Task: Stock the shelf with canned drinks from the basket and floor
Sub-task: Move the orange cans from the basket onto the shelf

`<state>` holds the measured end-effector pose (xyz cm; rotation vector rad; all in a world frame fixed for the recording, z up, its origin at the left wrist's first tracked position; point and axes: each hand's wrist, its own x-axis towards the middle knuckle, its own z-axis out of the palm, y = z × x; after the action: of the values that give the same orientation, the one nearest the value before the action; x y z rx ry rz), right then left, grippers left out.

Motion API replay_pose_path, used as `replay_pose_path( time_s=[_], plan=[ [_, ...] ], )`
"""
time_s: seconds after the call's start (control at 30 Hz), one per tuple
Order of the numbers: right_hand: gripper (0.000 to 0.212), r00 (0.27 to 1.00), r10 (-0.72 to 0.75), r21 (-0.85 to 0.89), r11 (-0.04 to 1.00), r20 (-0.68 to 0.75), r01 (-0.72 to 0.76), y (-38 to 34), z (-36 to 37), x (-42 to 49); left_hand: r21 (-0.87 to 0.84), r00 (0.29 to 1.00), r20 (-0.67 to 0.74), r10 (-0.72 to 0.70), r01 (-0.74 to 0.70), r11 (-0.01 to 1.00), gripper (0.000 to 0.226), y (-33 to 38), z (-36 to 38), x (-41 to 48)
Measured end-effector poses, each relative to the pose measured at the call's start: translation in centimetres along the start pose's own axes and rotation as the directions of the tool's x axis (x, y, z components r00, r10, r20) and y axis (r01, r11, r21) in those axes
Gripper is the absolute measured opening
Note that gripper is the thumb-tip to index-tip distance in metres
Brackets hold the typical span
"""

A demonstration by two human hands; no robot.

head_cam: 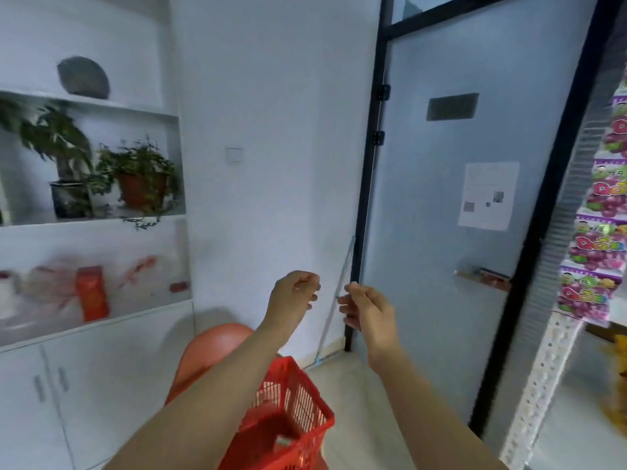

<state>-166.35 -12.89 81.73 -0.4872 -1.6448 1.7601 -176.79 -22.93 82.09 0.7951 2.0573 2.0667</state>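
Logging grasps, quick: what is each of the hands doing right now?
Left hand: closed, fingers curled, nothing visible in it.
Right hand: cannot tell; fingertips meet beside a thin pole, and the picture is blurred.

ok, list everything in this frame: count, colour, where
basket: 1, red, floor, bottom centre; pale blurred item inside
round object: 1, orange-red, behind the basket
potted plants: at least 2, green, middle wall shelf, left
box: 1, red, lower wall shelf
rounded thing: 1, grey, top wall shelf
cabinet doors: 2, white, lower left
wall switch: 1, white, centre wall
pole: 1, pale, leaning by the door
door: 1, frosted glass, black frame, right of centre
paper notice: 1, white, on the door
snack packs: at least 4, purple and green, hanging, right edge
rack upright: 1, white, perforated, lower right
left hand: raised at centre, fingers curled, nothing seen in it
right hand: beside it, fingers part curled, hold unclear
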Motion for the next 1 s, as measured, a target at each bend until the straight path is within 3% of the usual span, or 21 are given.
replay_pose_path(
  time_s=[0.23, 0.47, 0.8, 1.0],
  plan=[
    [0.021, 0.979, 0.088, 0.04, 0.994, 0.182, -0.097, 6.0, 13.8, 0.7, 0.005, 0.978, -0.184, -0.103, 0.106, 0.994, 0.01, -5.5, -14.3, 2.1],
    [0.02, 0.946, 0.19, 0.003, 0.98, 0.263, -0.198, 11.9, 20.1, 2.6, -0.026, 0.939, -0.271, -0.211, 0.212, 0.977, 0.009, -10.4, -21.4, 2.4],
    [0.016, 0.884, 0.344, -0.111, 0.939, 0.317, -0.326, 22.3, 21.6, 9.9, 0.076, 0.895, -0.295, -0.334, 0.371, 0.926, 0.007, -21.1, -21.1, 6.9],
    [0.018, 0.849, 0.451, -0.218, 0.889, 0.276, -0.402, 29.5, 19.1, 16.5, 0.037, 0.815, -0.318, -0.484, 0.521, 0.853, 0.009, -30.0, -16.9, 12.1]
  ],
)
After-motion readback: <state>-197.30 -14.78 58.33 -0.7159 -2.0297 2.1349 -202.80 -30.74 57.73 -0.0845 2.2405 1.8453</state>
